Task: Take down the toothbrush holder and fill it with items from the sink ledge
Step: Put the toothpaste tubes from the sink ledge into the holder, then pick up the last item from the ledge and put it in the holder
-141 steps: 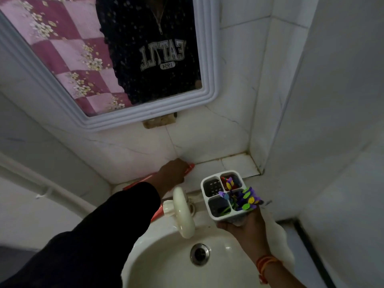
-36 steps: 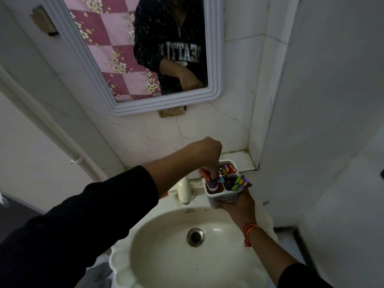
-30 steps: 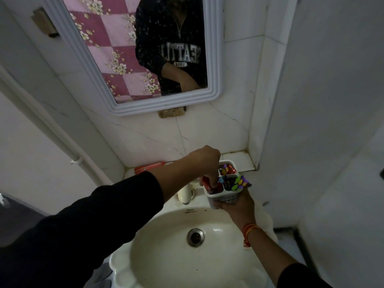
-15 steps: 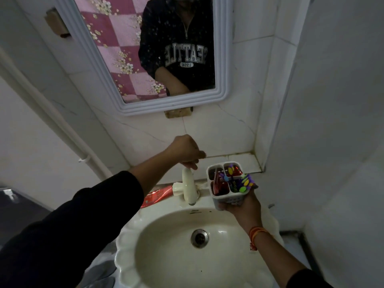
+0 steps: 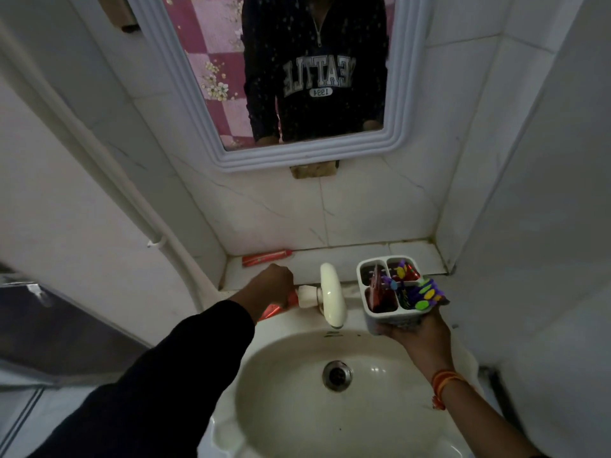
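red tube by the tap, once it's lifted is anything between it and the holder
Yes: the tap stands between the left hand, closed on the red tube, and the toothbrush holder in the right hand. The tube would likely have to pass over it.

Left arm: covered by a long black sleeve [image 5: 172, 385] ending short of the left hand [image 5: 272, 285], forearm partly bare. Right arm: bare up from the right hand [image 5: 420, 335], with a band of orange and red threads [image 5: 444, 380] around the wrist. Mirror reflection: dark sweatshirt [image 5: 314, 71] with a short front zip at the neck, pale block lettering across the chest reading SEATTLE in reverse, and "1994" on a small oval below it.
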A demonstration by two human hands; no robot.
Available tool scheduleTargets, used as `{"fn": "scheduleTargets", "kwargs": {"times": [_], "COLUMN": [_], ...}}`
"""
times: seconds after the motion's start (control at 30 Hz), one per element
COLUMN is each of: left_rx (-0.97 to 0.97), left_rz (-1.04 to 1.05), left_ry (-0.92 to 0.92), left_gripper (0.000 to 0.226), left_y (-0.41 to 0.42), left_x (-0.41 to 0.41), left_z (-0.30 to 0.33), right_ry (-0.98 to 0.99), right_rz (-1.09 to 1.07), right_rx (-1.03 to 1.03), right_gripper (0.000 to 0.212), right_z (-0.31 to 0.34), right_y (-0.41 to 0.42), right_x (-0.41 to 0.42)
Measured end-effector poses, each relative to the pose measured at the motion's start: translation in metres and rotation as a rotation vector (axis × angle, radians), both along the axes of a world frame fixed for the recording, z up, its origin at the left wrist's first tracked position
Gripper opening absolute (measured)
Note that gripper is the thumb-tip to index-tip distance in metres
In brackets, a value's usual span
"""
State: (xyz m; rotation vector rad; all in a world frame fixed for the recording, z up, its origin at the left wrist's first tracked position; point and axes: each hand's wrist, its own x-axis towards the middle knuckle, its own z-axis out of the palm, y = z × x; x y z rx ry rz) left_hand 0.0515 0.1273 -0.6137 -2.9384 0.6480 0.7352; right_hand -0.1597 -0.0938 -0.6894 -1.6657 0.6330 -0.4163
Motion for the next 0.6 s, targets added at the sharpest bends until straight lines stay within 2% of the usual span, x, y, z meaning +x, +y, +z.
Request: {"fn": "scheduleTargets", "kwargs": {"times": [0.1,0.33,0.43,0.6], "left_rx": [0.025,0.095,0.1,0.051], "left_rz": [-0.013,-0.048,-0.083,-0.176], "left_ry": [-0.065,-0.108,-0.13,-0.209], "left_gripper": [0.04,0.059,0.054,0.058], "left_y": [0.003,0.011,0.008,-0.026], "left_x": [-0.001,0.003,0.011,0.019], "left_z": [-0.011,-0.017,0.007,0.093], "right_ry": [0.007,0.018,0.044,0.048], "right_rz": [-0.001,0.001,-0.001,-0.007], "right_rx": [-0.036,-0.082,-0.08,-0.069], "right_gripper": [0.086,0.095,0.09,0.09], "right_z": [-0.001,-0.001,-0.004,-0.006], "right_y": [0.002,0.004,0.002,0.002], "right_x": [0.001,-0.001,-0.001,-0.001]}}
